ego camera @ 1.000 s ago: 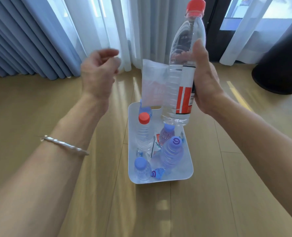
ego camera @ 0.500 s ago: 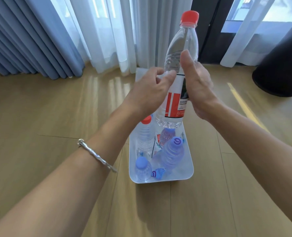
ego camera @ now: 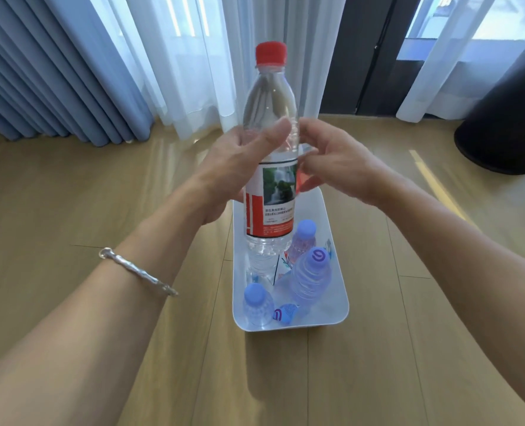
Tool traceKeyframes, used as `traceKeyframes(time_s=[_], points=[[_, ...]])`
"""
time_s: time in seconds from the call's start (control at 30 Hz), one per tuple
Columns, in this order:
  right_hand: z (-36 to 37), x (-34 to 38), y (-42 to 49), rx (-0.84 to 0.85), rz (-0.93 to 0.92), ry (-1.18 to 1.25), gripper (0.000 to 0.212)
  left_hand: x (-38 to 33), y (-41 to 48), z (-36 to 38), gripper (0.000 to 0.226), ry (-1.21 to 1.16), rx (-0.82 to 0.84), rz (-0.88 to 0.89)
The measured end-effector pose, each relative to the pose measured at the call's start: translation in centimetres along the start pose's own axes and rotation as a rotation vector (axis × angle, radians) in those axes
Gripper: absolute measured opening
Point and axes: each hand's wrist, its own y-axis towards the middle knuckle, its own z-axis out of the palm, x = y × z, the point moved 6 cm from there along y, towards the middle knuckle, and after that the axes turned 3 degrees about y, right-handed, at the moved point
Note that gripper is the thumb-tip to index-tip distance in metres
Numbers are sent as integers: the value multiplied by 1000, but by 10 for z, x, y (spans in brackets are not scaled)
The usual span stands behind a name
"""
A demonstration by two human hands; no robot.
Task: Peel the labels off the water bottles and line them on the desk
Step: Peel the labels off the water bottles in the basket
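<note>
I hold a tall clear water bottle (ego camera: 270,99) with a red cap upright above the white tray (ego camera: 338,272). Its red and white label (ego camera: 273,207) with a waterfall picture is still around the bottle. My left hand (ego camera: 233,170) grips the bottle's middle, thumb across the front. My right hand (ego camera: 341,167) is at the bottle's right side, its fingertips pinching the label's edge, where a red strip shows between the fingers. In the tray stand three small bottles with blue caps (ego camera: 310,278) (ego camera: 256,305) (ego camera: 302,238). A loose blue label (ego camera: 284,313) lies between them.
The tray sits on a light wooden surface (ego camera: 132,210). A black round bin (ego camera: 507,118) stands at the far right. Blue curtains (ego camera: 55,72) and white sheer curtains (ego camera: 193,56) hang behind.
My left hand came in from the left and took hold of the bottle's middle. The bottle has turned and dropped lower. My right hand let go of its grip and moved to the label's edge.
</note>
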Motion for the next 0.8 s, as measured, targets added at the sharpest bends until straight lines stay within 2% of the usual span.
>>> traceKeyframes(time_s=[0.13,0.23,0.33,0.47,0.53,0.63,0.8], points=[[1,-2,-5,37,-39,-211,34,-1,-4,6,51,67,86,7],[-7,-4,-7,-42,-25,-372,16,5,-3,4,63,75,32,-33],[-10,2,-8,-62,-20,-483,11,3,-3,5,44,73,-24,-39],[-35,1,-11,-70,103,-663,16,1,0,-13,65,36,-187,-65],[-51,-1,-18,-76,167,-657,12,0,-1,-28,71,7,-300,-73],[-54,2,-22,-41,194,-595,15,2,-4,-47,65,8,-466,-79],[-52,3,-21,77,277,-530,13,2,-8,-61,61,56,-618,-65]])
